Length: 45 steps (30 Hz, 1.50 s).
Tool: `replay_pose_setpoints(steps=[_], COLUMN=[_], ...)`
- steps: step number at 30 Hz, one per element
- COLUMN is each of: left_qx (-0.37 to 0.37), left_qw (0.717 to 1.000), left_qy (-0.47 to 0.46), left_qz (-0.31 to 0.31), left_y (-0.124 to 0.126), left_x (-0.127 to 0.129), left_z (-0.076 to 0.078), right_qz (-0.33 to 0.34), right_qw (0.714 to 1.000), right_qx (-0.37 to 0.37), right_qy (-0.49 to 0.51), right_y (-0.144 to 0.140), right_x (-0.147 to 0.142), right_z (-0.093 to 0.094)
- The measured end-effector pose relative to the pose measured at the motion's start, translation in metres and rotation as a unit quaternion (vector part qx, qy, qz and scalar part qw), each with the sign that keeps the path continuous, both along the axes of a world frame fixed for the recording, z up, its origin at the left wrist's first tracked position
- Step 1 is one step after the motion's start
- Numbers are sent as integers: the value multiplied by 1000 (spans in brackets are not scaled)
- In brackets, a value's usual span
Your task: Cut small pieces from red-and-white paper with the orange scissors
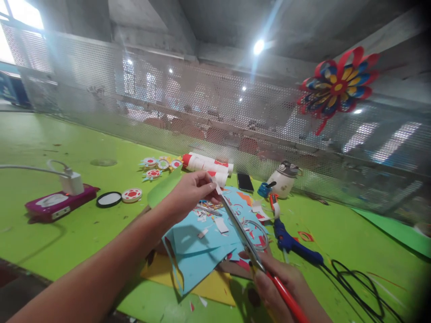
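Observation:
My left hand is closed in a pinch on a small white paper piece. In my right hand is a pair of scissors with red handles, its long metal blades pointing up and away. The blade tips reach the paper at my left fingertips; whether they touch it I cannot tell. Beneath both hands lie light blue paper sheets strewn with small white and red scraps. A yellow sheet shows under the blue ones.
Right of the papers lie a blue glue gun and its black cable. Behind stand a jug, a phone and paper rolls. Leftward are a purple power strip, a round lid and paper flowers.

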<state>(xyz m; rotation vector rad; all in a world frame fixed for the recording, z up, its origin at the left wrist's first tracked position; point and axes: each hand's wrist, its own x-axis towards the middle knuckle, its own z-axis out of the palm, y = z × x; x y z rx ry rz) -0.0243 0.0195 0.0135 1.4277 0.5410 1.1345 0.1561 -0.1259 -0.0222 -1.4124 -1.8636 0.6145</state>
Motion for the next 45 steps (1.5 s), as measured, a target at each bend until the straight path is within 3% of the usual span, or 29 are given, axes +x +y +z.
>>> replay_pose_setpoints(steps=[4, 14, 23, 27, 45], left_qx=[0, 18, 27, 23, 6], left_qw=[1000, 999, 998, 998, 998], left_qy=[13, 22, 56, 56, 52], left_qz=[-29, -17, -27, -36, -46], left_y=[1, 2, 1, 2, 7], left_x=[-3, -9, -8, -9, -8], left_z=[1, 5, 3, 3, 1], right_qz=[0, 12, 20, 24, 25], right_qw=[1000, 999, 1000, 999, 1000], right_qx=[4, 19, 7, 29, -1], right_qy=[-12, -33, -3, -1, -13], right_y=[-2, -5, -5, -5, -4], right_x=[3, 0, 2, 2, 4], right_z=[1, 11, 4, 5, 5])
